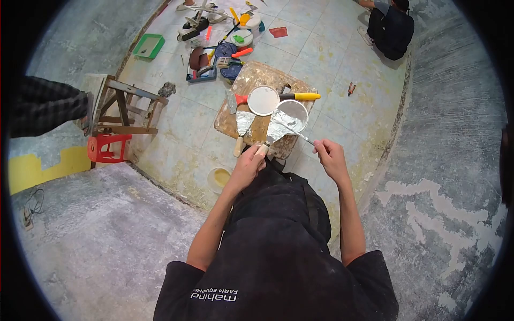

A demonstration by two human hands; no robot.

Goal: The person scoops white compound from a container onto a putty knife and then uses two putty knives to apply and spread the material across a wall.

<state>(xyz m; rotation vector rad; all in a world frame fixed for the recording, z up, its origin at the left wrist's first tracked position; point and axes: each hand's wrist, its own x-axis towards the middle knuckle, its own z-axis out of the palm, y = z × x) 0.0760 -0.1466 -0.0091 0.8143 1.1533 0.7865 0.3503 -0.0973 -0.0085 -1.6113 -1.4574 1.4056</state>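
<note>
Precariously poised: a loaded blade [278, 128] over the tub [307, 115]

The left hand [249, 168] is closed round the wooden handle [263, 149] of the broad scraper [273, 136], its blade ahead of the knuckles. Whether it touches the rim, I cannot tell. The right hand [331, 159] pinches a thin tool [304, 137], its far end over that blade. A tilt of the left wrist or a hard push from the right could spill the pale coating. Just forward-left of the left hand, a stray knuckle might nudge the second scraper [245, 122] off the stained board [254, 77]
</note>
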